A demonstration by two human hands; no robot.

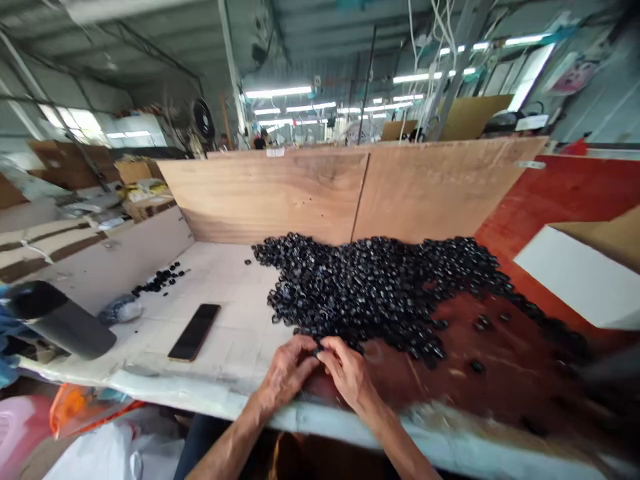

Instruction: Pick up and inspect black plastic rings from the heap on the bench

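Note:
At the front edge of a large heap of small black glossy parts [350, 287], my two hands meet fingertip to fingertip. My left hand [290, 365] pinches one small black part [317, 351] between thumb and forefinger. From the other side my right hand [345, 370] closes its thumb and fingers on the same part. The fingers cover most of it, so its exact kind cannot be made out. Behind the fingertips the heap spreads back to the wooden board and off to the right.
A phone [195, 332] lies left of my hands, with a dark cylindrical bottle [60, 320] beyond it. Several loose black parts [160, 281] lie by the left side board. A tall wooden board [270, 193] closes the back. At right stands a white box [580, 273].

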